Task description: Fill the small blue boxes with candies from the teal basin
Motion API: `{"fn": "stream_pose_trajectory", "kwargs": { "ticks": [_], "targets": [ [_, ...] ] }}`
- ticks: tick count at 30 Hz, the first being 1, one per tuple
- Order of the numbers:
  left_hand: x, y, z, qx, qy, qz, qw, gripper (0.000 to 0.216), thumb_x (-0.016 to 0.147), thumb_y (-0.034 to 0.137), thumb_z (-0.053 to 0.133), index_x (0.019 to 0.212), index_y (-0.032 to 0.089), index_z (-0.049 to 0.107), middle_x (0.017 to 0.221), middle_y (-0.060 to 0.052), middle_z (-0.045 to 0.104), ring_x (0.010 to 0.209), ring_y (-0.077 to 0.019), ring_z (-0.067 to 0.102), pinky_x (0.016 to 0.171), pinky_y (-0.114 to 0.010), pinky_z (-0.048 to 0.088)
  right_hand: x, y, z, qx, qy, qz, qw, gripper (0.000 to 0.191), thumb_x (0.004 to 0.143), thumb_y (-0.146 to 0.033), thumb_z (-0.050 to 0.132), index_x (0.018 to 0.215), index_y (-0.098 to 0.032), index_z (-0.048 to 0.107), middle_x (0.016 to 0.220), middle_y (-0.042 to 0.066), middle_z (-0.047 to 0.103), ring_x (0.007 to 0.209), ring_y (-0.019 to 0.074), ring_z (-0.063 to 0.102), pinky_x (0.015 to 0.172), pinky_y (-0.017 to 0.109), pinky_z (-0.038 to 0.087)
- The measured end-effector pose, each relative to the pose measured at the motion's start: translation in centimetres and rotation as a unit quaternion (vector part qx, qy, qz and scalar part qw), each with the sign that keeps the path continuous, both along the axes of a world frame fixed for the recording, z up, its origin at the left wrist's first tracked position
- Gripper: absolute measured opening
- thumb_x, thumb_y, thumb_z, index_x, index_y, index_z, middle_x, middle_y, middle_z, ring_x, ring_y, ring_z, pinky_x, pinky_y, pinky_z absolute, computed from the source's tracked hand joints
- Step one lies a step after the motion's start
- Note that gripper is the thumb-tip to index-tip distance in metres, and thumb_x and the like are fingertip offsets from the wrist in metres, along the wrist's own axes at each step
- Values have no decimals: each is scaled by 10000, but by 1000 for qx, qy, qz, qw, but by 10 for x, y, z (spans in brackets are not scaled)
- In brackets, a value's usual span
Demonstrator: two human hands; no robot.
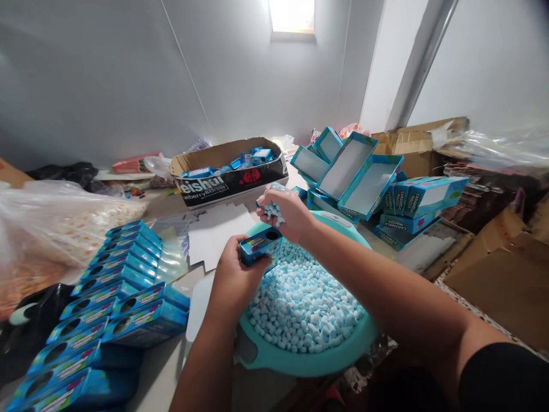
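My left hand (242, 269) grips a small blue candy box (259, 246), tilted over the near-left part of a turquoise basin (369, 337). A dark round hole shows in the box's upper side. Just above that box, my right hand (287, 209) is closed around a handful of pale blue and white candies (273, 213), some showing between its fingers. The basin is heaped with the same small candies (309, 303). Whether any candies are inside the held box is hidden.
Rows of blue boxes with round holes (124, 269) line the left side. A black cardboard carton (231, 183) holding small blue boxes stands behind. Open blue trays (349, 166) are piled at right, near brown cardboard (497, 274). White card sheets (218, 232) lie behind my left hand.
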State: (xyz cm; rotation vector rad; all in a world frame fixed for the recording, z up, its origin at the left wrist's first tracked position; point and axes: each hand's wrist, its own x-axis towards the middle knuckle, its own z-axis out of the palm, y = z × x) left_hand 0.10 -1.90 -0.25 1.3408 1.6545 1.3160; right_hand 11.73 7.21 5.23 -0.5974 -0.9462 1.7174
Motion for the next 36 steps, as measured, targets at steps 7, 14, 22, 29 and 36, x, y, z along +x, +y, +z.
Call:
{"fn": "stream_pose_trajectory", "kwargs": {
  "ticks": [7, 14, 22, 29, 36],
  "targets": [
    [0, -1, -1, 1, 5, 2, 1000, 502, 637, 305, 798, 1064, 212, 550, 836, 14, 675, 736, -183, 648, 687, -298, 506, 0, -2, 1, 16, -4, 4, 1000, 262, 571, -167, 664, 738, -209, 467, 649, -64, 546, 562, 81, 551, 541, 206, 439],
    [-2, -1, -3, 4, 16, -3, 1000, 494, 651, 295, 789, 1082, 218, 559, 862, 6, 673, 755, -183, 646, 692, -298, 511, -1, -3, 2, 8, -13, -4, 1000, 261, 565, -179, 663, 736, -214, 468, 649, -66, 537, 576, 88, 549, 540, 214, 427],
    [-1, -1, -2, 2, 8, -6, 1000, 503, 652, 293, 786, 1092, 224, 553, 879, 8, 667, 766, -186, 641, 725, -317, 510, 0, -3, 2, 15, -10, 1, 1000, 262, 578, -175, 666, 751, -214, 474, 662, -63, 554, 571, 81, 540, 557, 220, 434],
    [-1, 0, -4, 8, 3, -7, 1000, 509, 648, 295, 788, 1089, 222, 544, 862, 6, 667, 770, -197, 646, 727, -323, 513, 0, -3, 2, 9, -5, -2, 1000, 263, 582, -164, 667, 773, -210, 492, 658, -64, 572, 556, 81, 552, 548, 217, 444],
    [-2, 0, -5, 6, 5, -10, 1000, 509, 652, 295, 786, 1088, 225, 533, 858, 16, 663, 759, -191, 644, 710, -313, 511, -1, -2, 1, 8, 2, -4, 1000, 269, 578, -188, 681, 785, -213, 511, 651, -65, 588, 565, 86, 571, 540, 205, 461]
  ]
}}
